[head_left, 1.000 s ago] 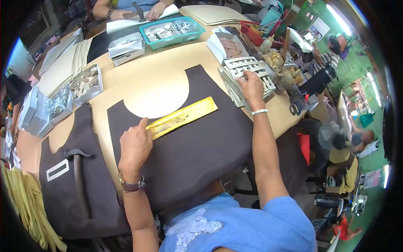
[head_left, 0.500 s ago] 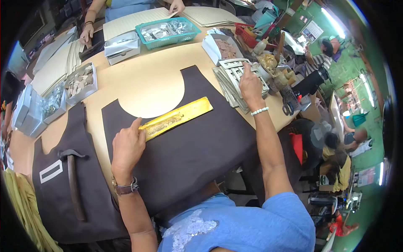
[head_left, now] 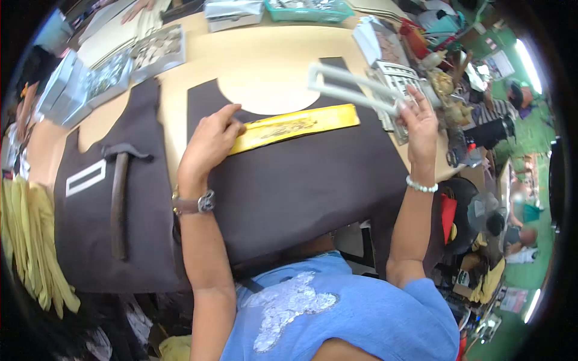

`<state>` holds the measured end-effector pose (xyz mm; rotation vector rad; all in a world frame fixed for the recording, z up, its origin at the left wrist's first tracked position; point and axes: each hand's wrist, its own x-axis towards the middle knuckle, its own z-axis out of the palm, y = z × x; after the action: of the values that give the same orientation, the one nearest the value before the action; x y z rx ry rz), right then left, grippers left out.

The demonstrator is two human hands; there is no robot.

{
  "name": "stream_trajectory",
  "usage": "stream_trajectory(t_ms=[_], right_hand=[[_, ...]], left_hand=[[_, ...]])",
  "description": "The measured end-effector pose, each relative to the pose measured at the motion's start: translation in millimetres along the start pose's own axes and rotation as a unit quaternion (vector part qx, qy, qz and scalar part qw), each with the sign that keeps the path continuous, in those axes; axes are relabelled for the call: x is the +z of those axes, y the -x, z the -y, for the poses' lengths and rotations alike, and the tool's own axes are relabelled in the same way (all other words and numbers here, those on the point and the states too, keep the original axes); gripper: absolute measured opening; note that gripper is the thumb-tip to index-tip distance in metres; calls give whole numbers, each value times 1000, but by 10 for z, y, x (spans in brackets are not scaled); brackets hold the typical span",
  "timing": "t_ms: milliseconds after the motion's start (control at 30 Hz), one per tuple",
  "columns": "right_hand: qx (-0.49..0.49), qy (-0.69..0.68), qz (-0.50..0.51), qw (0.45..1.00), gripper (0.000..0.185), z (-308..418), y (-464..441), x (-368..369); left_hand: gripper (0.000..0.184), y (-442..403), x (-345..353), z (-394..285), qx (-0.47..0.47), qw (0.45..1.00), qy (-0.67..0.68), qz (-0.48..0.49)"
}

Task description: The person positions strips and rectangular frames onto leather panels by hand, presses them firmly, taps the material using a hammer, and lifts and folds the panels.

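Observation:
My right hand (head_left: 422, 123) pinches one end of a pale rectangular frame (head_left: 352, 98), held in the air above the dark sheet and blurred by motion. A stack of similar pale frames (head_left: 402, 75) lies just behind that hand. My left hand (head_left: 211, 141) has its fingers closed over the left end of a yellow strip (head_left: 301, 125) with dark smears along its middle. The strip rests on a dark brown sheet (head_left: 301, 180) with a curved cut-out. To the left, a second dark sheet (head_left: 84, 240) carries a hammer (head_left: 120, 198) and another pale frame (head_left: 68, 187).
Boxes of small tan pieces (head_left: 158, 54) and shiny clear packets (head_left: 108, 81) stand at back left. A teal basket (head_left: 310, 16) sits at the back. Scissors, tools and containers crowd the right edge. Yellow cloth (head_left: 30, 234) hangs at left. Another person's hand (head_left: 138, 9) shows at top left.
My right hand has lifted a pale frame off the stack and swung it leftward over the sheet. My left hand stays at the strip's end. The camera view has shifted.

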<state>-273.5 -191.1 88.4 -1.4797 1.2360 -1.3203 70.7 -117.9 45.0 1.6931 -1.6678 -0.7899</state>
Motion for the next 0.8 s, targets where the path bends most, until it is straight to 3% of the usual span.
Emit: stream_trajectory(t_ms=[133, 200, 367, 533, 800], right_hand=[[142, -59, 128, 980, 48, -315, 330, 317], [169, -37, 121, 978, 48, -312, 452, 507], [160, 32, 115, 980, 50, -359, 525, 623], [169, 17, 111, 979, 51, -344, 522, 619], [174, 16, 104, 979, 52, -335, 521, 628]], left_hand=[[49, -9, -16, 80, -31, 996, 75, 40], [52, -5, -32, 89, -26, 995, 77, 55], [66, 35, -37, 16, -26, 995, 57, 80], [84, 58, -8, 0, 2, 997, 12, 76], [92, 60, 42, -50, 15, 997, -56, 60]])
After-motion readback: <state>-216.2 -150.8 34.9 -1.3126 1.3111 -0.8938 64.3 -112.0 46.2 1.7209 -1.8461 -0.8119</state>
